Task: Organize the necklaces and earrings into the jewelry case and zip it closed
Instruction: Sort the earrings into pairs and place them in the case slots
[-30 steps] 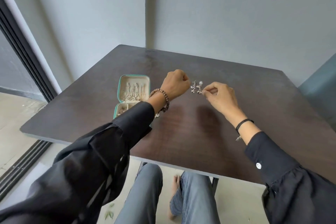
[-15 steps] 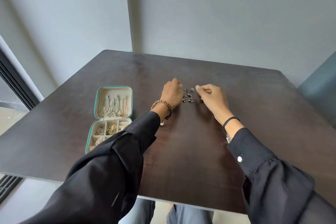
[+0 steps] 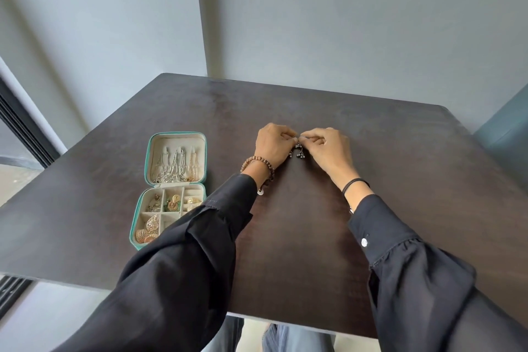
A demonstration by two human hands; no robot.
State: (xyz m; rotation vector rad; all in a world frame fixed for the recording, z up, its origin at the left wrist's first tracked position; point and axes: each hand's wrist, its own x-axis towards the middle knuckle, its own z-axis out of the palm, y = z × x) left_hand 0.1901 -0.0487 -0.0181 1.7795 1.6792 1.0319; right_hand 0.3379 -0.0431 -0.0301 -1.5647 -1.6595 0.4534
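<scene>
- Jewelry case [image 3: 148,157]: lies open at the left of the counter [image 3: 414,186], lid flat and away from the person. Necklaces [image 3: 175,164] hang in the lid; stored earrings [image 3: 160,208] fill the divided tray. Zip not yet closed.
- Left sleeve [image 3: 200,231]: covers the near right corner of the tray. Risk: loose fabric could snag a piece or nudge the case when the arm swings leftward.
- Left hand [image 3: 273,146]: knuckles up, wrist low on the counter, fingers curled, fingertips pinching the top of the dangle earrings.
- Dangle earrings [image 3: 297,152]: a small dark, beaded pair held between the two hands, well apart from the case, lower ends at or just above the counter; contact cannot be confirmed.
- Risk: the two pieces hang side by side and could tangle; a fine hook could slip from a fingertip pinch during transfer. Free compartment space looks limited, though the sleeve hides part.
- Right hand [image 3: 328,148]: mirrors the other, fingers curled, thumb and forefinger pinching the same pair from the right, forearm angled inward.
</scene>
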